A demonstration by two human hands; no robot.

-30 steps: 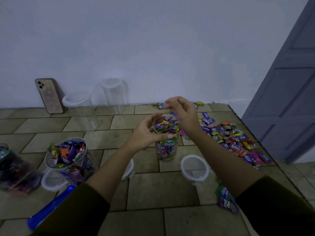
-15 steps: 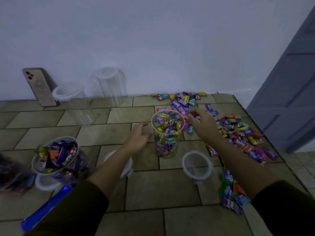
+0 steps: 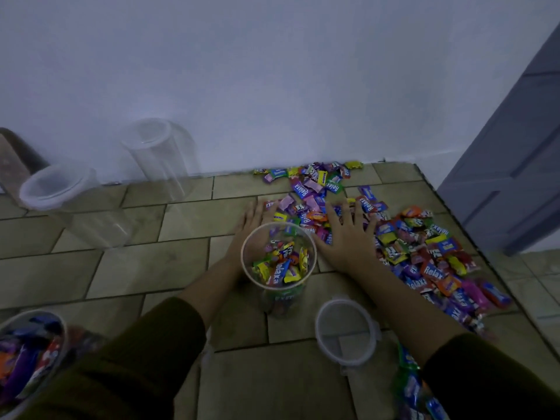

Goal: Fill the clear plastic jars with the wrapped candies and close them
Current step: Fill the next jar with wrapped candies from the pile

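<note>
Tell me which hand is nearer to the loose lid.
Right. The right hand lies straight beyond the lid; the left hand is farther, behind the open jar.

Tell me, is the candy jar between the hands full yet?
Not quite. The jar is open, and its candies sit below the rim; the lid lies on the floor beside it.

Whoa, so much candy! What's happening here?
A person is filling clear jars with wrapped candies on a tiled floor. The left hand and the right hand both lie flat and open on the candy pile, just behind a partly filled open jar. A lid lies on the floor beside it. Two empty jars stand near the wall.
</note>
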